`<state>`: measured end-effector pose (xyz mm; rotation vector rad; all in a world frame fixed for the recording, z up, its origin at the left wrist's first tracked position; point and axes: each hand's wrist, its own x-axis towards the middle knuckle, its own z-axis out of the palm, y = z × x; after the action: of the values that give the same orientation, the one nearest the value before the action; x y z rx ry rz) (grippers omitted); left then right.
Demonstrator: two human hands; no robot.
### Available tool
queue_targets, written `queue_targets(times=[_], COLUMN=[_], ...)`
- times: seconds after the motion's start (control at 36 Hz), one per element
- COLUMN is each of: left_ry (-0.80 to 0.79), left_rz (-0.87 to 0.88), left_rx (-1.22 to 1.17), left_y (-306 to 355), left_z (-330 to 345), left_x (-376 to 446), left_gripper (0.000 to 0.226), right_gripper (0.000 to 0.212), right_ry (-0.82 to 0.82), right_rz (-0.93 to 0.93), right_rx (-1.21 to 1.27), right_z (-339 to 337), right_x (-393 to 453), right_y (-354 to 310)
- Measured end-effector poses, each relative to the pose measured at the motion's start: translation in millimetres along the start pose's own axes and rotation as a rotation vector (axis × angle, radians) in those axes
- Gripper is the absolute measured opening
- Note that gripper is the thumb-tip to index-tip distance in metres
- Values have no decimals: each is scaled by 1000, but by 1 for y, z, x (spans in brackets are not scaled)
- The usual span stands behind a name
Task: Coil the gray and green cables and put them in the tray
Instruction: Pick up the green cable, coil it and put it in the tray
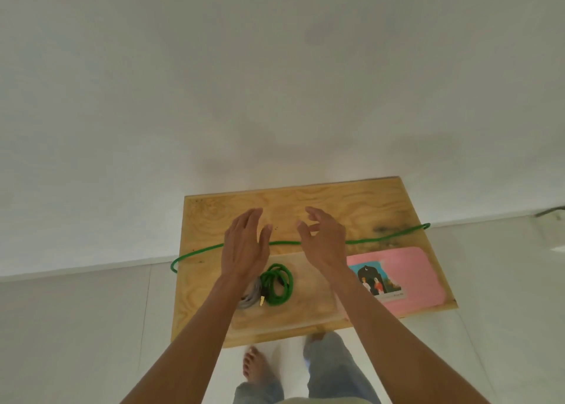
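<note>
While both forearms reach forward over the wooden table point(305, 196), the left hand point(244, 244) hovers flat with its fingers stretched out together and the thumb spread to the side, holding nothing. The right hand point(324, 244) hangs beside it, well open too, its fingers loosely curled and the thumb pointing toward the left hand; it grips nothing either. A gap of bare wood shows between the two hands.

A long green cable point(382, 239) lies stretched across the table from left to right, passing under both hands and showing in the gap between them. Its left end loops off the table's left edge, and its right end reaches past the right edge.

Nearer the person, a clear tray point(305, 315) sits on the table. Inside it lies a coiled green cable point(279, 284), just below the left wrist, and a gray cable point(249, 296) bunched right against it, partly hidden by the left forearm. A pink mat point(419, 275) with a picture card point(379, 281) lies at the right of the tray.
</note>
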<state>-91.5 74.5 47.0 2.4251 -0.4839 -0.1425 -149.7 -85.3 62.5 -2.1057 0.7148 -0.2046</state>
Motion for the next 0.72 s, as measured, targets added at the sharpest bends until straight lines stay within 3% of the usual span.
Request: queue_targets(times=[0.19,0.36,0.47,0.58,0.72], left_ry=[-275,-534,-692,-719,-704], left_rz=[-106,-292,-325,-321,-353], left_rx=[171,358,569,699,671], left_y=[1,-12,-14,-11,-6], left_z=[30,57,70,81,83], left_x=[42,67,81,89,86], left_gripper=[36,36,38,32,24], right_gripper=[26,31,32,27,31], right_ry=[-201,-481,-598,-644,-634], right_rz=[64,146,97,57,-15], right_rx=[-234,-521,-628,-712,-716], right_z=[-31,-42,-41,-36,-34], right_x=[58,93,106,112,108], right_y=[57,114,124,127,126])
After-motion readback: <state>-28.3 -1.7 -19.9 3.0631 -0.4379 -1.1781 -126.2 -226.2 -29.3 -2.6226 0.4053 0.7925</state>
